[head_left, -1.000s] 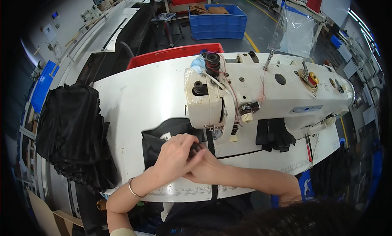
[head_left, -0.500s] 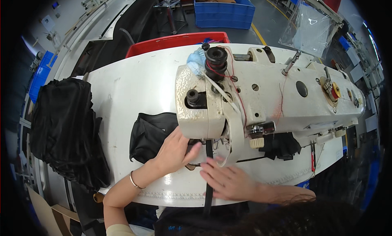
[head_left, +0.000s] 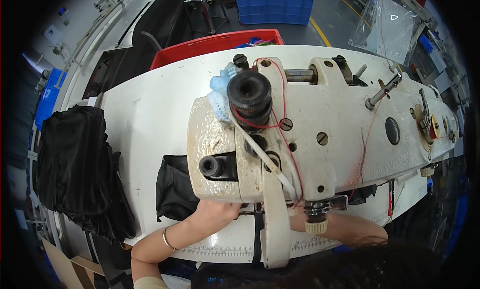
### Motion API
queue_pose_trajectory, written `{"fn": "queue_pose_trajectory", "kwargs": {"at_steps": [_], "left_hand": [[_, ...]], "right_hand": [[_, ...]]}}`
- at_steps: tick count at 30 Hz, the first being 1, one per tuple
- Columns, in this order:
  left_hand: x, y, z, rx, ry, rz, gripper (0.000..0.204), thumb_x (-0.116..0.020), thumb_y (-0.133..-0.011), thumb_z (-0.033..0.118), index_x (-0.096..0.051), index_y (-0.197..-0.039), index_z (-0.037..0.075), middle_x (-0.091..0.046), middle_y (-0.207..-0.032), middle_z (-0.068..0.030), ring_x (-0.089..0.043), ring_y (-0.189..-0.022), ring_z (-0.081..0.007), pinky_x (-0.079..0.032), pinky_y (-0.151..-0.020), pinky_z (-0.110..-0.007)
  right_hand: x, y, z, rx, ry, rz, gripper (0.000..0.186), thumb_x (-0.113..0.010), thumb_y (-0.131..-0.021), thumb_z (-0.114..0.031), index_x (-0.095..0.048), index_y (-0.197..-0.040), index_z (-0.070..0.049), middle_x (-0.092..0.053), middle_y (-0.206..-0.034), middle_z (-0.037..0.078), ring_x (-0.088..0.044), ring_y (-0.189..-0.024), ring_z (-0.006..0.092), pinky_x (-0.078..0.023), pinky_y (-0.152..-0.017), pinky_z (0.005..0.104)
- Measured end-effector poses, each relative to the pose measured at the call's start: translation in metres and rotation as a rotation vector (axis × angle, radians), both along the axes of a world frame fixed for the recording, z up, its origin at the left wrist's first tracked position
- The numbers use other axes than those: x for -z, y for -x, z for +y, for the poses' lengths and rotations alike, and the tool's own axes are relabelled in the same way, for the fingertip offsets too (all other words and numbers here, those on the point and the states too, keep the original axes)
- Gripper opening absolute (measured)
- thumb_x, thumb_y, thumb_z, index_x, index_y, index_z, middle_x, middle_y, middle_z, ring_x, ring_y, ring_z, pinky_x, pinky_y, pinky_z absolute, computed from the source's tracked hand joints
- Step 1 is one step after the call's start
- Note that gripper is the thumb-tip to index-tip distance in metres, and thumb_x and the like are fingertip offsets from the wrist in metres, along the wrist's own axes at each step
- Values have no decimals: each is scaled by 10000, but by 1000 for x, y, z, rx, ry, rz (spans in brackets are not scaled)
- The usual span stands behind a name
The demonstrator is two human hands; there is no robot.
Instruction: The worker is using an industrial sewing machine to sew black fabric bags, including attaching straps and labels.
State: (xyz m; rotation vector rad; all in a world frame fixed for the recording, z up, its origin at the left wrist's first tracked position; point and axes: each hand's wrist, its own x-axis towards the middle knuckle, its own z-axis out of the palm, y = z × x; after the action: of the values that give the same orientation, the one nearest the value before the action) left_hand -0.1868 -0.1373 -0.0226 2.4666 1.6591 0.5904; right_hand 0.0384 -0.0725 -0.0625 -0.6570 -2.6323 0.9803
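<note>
A white sewing machine (head_left: 310, 159) with red thread fills the middle of the view and covers much of my work. My left hand (head_left: 218, 212) is beneath the left end of its head, beside a folded black fabric piece (head_left: 176, 191); the fingers are hidden. A narrow black strip (head_left: 258, 239) runs from under the needle area toward the table's near edge. To the right of that strip, only a bit of my right hand (head_left: 298, 222) shows behind the machine's hanging white lever, its fingers hidden too.
A thick stack of black fabric pieces (head_left: 75, 164) lies at the table's left. Beyond the far edge are a red bin (head_left: 210, 42) and a blue crate (head_left: 275, 9). Red-handled snips (head_left: 391, 201) lie at the right, and a ruler scale (head_left: 215, 250) marks the near edge.
My view has moved closer over the machine, whose head now looks larger and hides both hands' fingers. My right hand has gone from beside the strip to behind the lever.
</note>
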Motion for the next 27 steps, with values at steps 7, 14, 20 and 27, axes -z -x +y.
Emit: {"fn": "queue_pose_trajectory", "kwargs": {"at_steps": [7,14,20,27], "left_hand": [[22,14,-10,20,163,-136,441,-681,-612,56,-682,-1051,13,-644,-1026,-154,-635,-916,-339,-515,-772,-449],[11,12,-16,-2,65,-71,519,-717,-573,47,-678,-1090,33,-647,-1063,-164,-640,-957,-346,-514,-840,-444],[2,9,-14,-33,78,-117,517,-702,-580,20,-670,-1096,38,-641,-1054,-172,-633,-955,-364,-511,-842,-459],[-1,9,-10,-33,69,-127,287,-688,-664,48,-710,-949,19,-682,-955,-173,-659,-876,-371,-524,-753,-447]], "right_hand": [[2,3,-2,-121,-260,-6,83,-618,-780,-141,-595,-761,-64,-591,-679,71,-617,-539,249,-488,-456,375],[37,4,-7,-310,-588,52,63,-621,-683,-104,-572,-701,-68,-586,-664,55,-624,-549,177,-490,-412,324],[54,6,-13,-236,-639,110,64,-619,-686,-109,-565,-696,-77,-568,-618,30,-609,-537,163,-491,-427,300],[35,3,-3,-331,-652,105,48,-603,-703,-121,-570,-682,-93,-562,-619,23,-601,-574,153,-499,-458,283]]}}
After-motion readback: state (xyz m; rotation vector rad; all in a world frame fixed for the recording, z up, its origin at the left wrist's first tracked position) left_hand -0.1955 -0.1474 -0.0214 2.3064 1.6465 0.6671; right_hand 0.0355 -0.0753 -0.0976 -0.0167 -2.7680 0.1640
